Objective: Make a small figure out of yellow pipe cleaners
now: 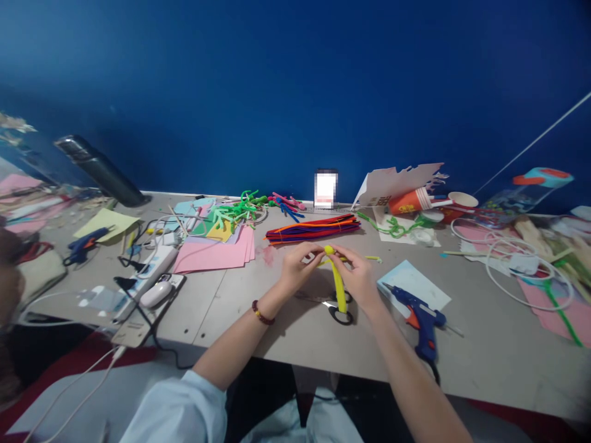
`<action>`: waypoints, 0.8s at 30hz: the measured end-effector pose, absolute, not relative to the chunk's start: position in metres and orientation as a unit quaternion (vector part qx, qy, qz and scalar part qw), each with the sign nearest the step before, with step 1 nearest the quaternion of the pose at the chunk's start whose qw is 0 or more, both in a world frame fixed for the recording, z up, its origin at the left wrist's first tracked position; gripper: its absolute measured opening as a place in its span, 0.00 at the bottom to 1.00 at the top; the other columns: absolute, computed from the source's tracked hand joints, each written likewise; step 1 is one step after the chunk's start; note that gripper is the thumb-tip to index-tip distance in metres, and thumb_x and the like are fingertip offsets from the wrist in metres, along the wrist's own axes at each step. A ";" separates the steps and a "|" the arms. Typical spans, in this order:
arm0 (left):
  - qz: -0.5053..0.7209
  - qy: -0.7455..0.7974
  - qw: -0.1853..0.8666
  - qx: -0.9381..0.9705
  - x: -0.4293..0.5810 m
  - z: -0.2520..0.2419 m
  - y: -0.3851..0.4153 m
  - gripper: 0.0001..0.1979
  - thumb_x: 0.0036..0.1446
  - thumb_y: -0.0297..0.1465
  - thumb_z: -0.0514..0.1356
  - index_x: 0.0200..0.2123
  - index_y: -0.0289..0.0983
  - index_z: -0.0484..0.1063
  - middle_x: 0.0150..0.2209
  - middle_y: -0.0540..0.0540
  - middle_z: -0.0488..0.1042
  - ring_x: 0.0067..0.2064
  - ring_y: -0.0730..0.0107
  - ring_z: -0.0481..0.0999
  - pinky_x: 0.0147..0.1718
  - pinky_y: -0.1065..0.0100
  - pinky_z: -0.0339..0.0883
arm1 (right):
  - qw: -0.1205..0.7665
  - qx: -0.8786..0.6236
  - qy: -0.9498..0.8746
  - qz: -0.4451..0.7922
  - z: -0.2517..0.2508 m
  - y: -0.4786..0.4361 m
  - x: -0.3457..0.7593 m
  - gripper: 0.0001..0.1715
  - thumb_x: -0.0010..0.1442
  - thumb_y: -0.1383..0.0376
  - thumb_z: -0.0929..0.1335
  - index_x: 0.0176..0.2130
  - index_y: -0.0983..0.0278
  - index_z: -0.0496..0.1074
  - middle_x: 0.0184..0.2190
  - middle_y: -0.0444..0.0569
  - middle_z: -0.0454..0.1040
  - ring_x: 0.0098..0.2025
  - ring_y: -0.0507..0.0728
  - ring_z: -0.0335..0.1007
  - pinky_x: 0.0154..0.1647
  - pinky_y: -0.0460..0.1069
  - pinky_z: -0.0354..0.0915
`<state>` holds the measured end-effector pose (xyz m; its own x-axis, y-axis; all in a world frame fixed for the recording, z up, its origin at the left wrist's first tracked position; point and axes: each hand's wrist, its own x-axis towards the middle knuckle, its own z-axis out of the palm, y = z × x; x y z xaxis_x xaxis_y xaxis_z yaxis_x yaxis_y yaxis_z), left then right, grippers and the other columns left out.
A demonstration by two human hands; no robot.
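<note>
Both my hands meet above the grey table (258, 320), pinching a yellow pipe cleaner (338, 284). My left hand (299, 266) grips its curled top from the left. My right hand (356, 275) grips it from the right, and the doubled yellow stem hangs down below my fingers. Scissors (333, 306) with black handles lie on the table just under the stem. A stack of red, orange and purple pipe cleaners (312, 229) lies a little beyond my hands.
A blue glue gun (421, 317) rests on a pale card right of my hands. Pink paper sheets (216, 252) and green pipe cleaners (235, 211) lie at left, with a power strip (146, 271) and cables. Paper cups (410, 200) and white cord (512, 271) crowd the right.
</note>
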<state>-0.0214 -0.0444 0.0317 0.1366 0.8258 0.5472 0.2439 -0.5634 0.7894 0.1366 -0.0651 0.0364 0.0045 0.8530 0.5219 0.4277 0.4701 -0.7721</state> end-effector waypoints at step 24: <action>0.525 0.444 0.123 0.716 -0.017 0.029 -0.051 0.07 0.53 0.33 0.58 0.30 0.41 0.76 0.31 0.44 0.77 0.35 0.63 0.74 0.38 0.63 0.64 | 0.540 -0.467 -0.560 0.420 0.027 -0.066 0.127 0.19 0.54 0.55 0.69 0.42 0.63 0.71 0.32 0.50 0.77 0.34 0.56 0.75 0.36 0.52 0.74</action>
